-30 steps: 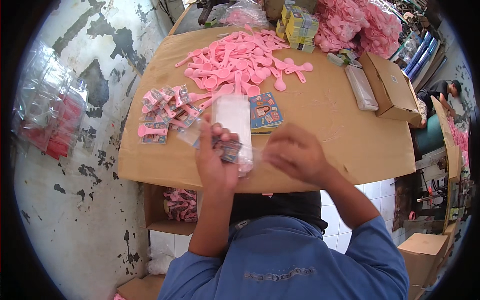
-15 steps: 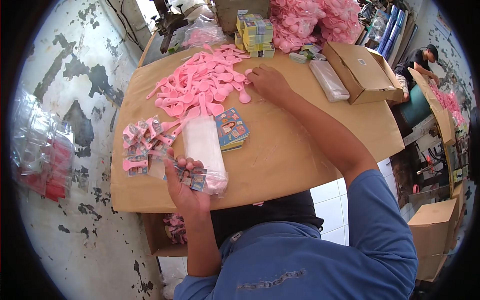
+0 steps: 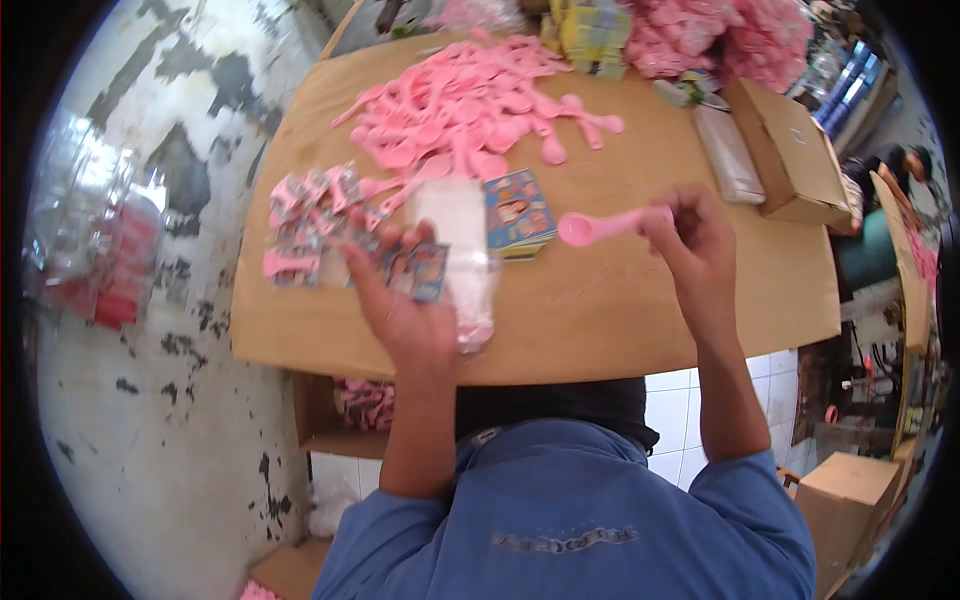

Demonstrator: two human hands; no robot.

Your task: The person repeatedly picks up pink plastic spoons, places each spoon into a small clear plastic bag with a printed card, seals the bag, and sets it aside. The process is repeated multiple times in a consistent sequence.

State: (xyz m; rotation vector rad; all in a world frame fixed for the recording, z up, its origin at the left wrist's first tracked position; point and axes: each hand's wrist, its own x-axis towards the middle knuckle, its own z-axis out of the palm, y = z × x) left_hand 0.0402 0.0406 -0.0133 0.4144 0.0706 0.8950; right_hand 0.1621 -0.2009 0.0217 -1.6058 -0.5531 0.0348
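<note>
My left hand point(image 3: 405, 305) holds a small printed card point(image 3: 418, 270) together with a clear plastic bag point(image 3: 462, 255) above the brown table point(image 3: 640, 310). My right hand point(image 3: 692, 245) grips a pink plastic spoon point(image 3: 605, 226) by its handle, bowl pointing left, lifted over the table. A stack of colourful printed cards point(image 3: 518, 213) lies between my hands. A large heap of pink spoons point(image 3: 470, 105) is spread across the far middle of the table. Finished packets with pink spoons point(image 3: 310, 215) lie at the left.
An open cardboard box point(image 3: 790, 150) and a clear bag bundle point(image 3: 728, 155) sit at the right. Piles of pink packets point(image 3: 720, 35) and small yellow-green boxes point(image 3: 592, 35) line the far edge. Another person point(image 3: 885, 165) is at the far right. Bagged goods point(image 3: 95, 240) lie on the floor, left.
My right hand reached to the spoon heap, took a pink spoon and drew it back toward me. My left hand kept hold of the card and bag.
</note>
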